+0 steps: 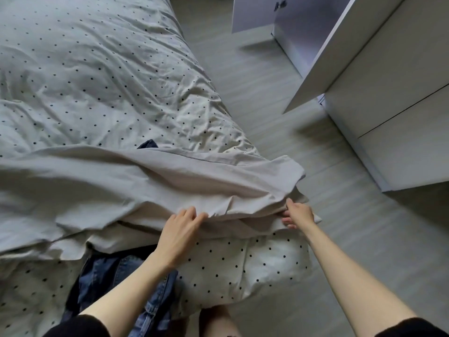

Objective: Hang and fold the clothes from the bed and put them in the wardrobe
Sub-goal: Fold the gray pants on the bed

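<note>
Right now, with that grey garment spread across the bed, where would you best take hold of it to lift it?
Probably along its near hem, from the foot of the bed. The grey garment lies flat with that edge loose; the left hand rests on it and the right hand pinches its corner. The jeans lie partly beneath it.

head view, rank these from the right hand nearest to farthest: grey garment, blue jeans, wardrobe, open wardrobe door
From the right hand:
1. Grey garment, gripped at its edge by that hand.
2. Blue jeans, down to the left on the bed, beneath the left forearm.
3. Wardrobe, across the floor to the upper right.
4. Open wardrobe door, at the top of the view.
</note>
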The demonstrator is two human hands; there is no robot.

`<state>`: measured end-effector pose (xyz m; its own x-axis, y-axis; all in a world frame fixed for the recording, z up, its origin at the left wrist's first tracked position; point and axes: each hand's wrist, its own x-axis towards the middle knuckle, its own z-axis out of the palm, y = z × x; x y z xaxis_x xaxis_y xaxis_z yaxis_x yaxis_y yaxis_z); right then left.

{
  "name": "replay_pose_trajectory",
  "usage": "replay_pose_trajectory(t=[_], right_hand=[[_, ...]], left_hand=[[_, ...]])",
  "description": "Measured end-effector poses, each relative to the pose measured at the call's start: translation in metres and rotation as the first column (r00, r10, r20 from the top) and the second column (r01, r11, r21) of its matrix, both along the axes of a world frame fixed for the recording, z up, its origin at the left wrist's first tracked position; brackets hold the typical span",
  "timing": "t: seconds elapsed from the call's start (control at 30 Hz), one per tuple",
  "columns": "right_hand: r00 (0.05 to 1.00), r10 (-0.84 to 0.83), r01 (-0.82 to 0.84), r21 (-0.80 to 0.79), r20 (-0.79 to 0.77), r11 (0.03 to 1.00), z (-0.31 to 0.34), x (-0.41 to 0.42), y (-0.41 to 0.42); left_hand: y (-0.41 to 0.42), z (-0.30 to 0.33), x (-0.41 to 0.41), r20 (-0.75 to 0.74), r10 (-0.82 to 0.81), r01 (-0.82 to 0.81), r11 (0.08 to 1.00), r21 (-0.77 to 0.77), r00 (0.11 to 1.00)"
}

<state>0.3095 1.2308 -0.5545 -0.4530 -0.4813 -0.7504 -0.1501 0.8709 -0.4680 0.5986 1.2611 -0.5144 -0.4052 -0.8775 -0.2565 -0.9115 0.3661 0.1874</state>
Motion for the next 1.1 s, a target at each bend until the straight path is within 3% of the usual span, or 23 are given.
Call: replay_pose_trajectory(t=[0.07, 0.13, 0.3, 0.4, 0.5, 0.6, 0.7, 0.8, 0.9, 1.0, 1.1], right_hand=[[0.923, -0.304, 0.303, 0.039, 0.236, 0.952, 0.001, 0.01, -0.008], [0.829, -0.476, 0.472, 0.087, 0.294, 0.877, 0.0, 0.012, -0.019], [0.749, -0.603, 0.591, 0.137, 0.274, 0.795, 0.006, -0.003, -0.049], [0.769, -0.618, 0.638, -0.127, 0.164, 0.76, 0.013, -0.005, -0.064], [0.884, -0.425, 0.327, -0.396, -0.192, 0.858, 0.024, -0.007, -0.058], [0.883, -0.395, 0.244, -0.473, -0.253, 0.847, 0.021, -0.014, -0.027], [0.876, -0.375, 0.255, -0.37, -0.303, 0.894, 0.0, -0.022, 0.011], [0.896, -0.365, 0.342, -0.131, -0.251, 0.93, -0.018, -0.017, 0.028], [0.933, -0.169, 0.193, 0.046, -0.318, 0.98, -0.021, 0.001, 0.028], [0.841, 0.145, -0.132, 0.062, -0.522, 0.989, -0.016, 0.031, 0.028], [0.639, 0.454, -0.528, 0.075, -0.621, 0.846, -0.013, 0.07, 0.028]], left_hand=[[-0.004, 0.002, 0.0, -0.066, 0.007, -0.011, 0.998, -0.068, 0.998], [-0.008, 0.003, 0.0, -0.123, 0.03, -0.046, 0.991, -0.125, 0.992], [-0.013, 0.006, 0.0, -0.127, 0.01, -0.033, 0.983, -0.18, 0.992], [-0.014, 0.001, -0.002, -0.094, 0.047, -0.063, 0.982, -0.177, 0.994], [-0.015, -0.002, -0.009, -0.081, 0.068, -0.08, 0.984, -0.158, 0.994], [-0.01, -0.004, -0.015, -0.086, 0.048, -0.061, 0.985, -0.161, 0.995], [0.0, -0.011, -0.018, -0.09, -0.024, 0.012, 0.991, -0.131, 0.996], [0.009, -0.028, -0.014, -0.032, -0.052, 0.054, 0.997, 0.058, 0.998], [0.013, -0.028, -0.005, -0.03, -0.048, 0.05, 0.995, 0.083, 0.998], [0.015, -0.019, 0.014, 0.015, -0.007, 0.008, 0.999, -0.045, 1.0], [0.02, -0.014, 0.053, 0.075, 0.113, -0.1, 0.983, -0.152, 0.991]])
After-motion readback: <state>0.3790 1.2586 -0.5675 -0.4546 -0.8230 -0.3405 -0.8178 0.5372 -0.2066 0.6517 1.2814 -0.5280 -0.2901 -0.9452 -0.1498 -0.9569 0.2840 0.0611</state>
